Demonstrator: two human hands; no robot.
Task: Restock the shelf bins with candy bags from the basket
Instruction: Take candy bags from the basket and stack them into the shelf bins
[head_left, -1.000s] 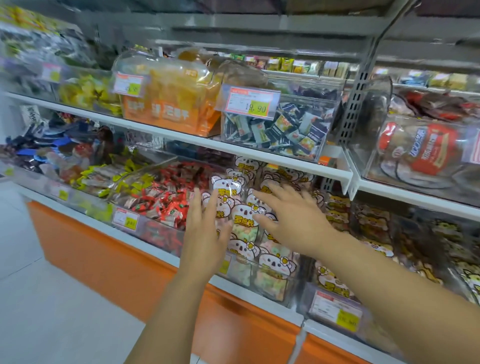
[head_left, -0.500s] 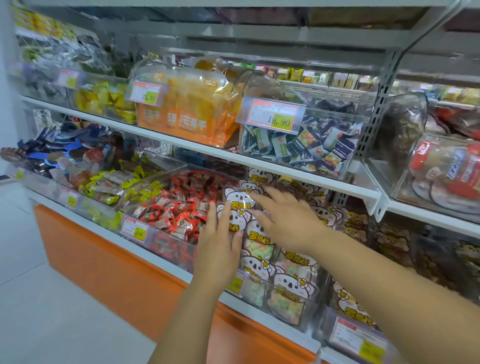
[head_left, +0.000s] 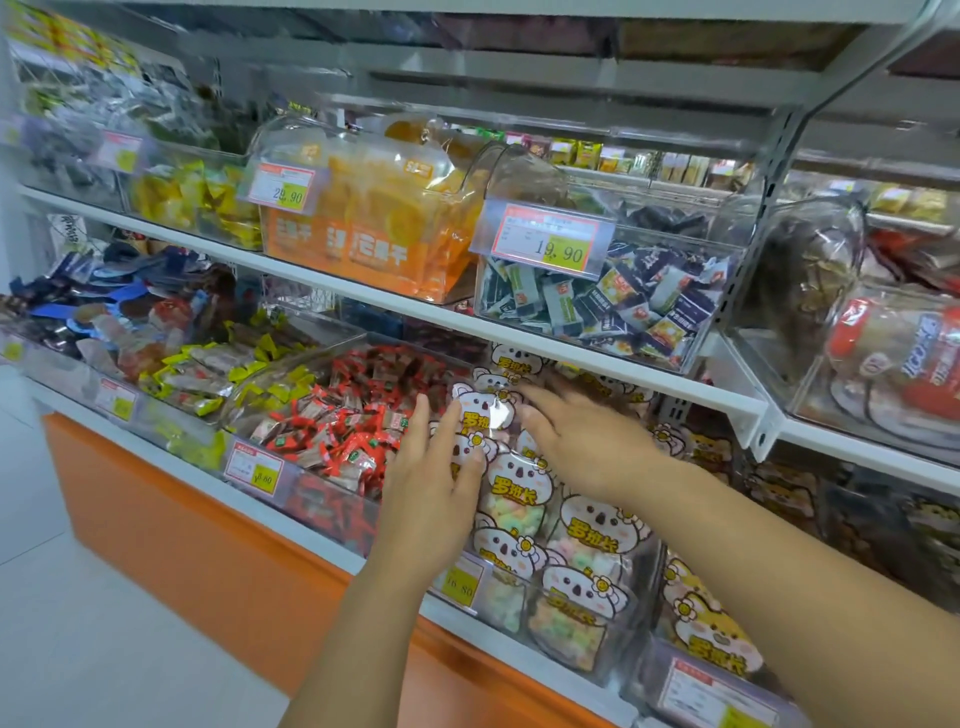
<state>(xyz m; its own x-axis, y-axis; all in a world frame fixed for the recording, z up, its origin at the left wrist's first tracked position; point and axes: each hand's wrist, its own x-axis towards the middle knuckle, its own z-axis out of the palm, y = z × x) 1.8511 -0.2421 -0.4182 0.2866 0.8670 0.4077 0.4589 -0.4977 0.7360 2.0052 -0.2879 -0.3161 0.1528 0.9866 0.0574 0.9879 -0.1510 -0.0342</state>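
Note:
Bear-shaped candy bags (head_left: 514, 499) with pastel sweets fill a clear bin (head_left: 613, 654) on the lower shelf. One bag (head_left: 485, 410) stands at the back of the pile between my hands. My left hand (head_left: 434, 488) has straight fingers against the bags' left side. On the right of that bag lies my right hand (head_left: 587, 441), fingers stretched flat over the pile. Neither hand grips a bag. No basket is in view.
A bin of red-wrapped candies (head_left: 353, 426) sits just left, yellow-wrapped ones (head_left: 218, 374) further left. The white upper shelf edge (head_left: 571, 358) hangs low over the bags, carrying an orange-bag bin (head_left: 374, 234) and a dark-sachet bin (head_left: 613, 306). Tiger bags (head_left: 711, 639) lie to the right.
Both hands have stayed on the bear bags, shifting only slightly; my view has moved closer and a little left along the shelf.

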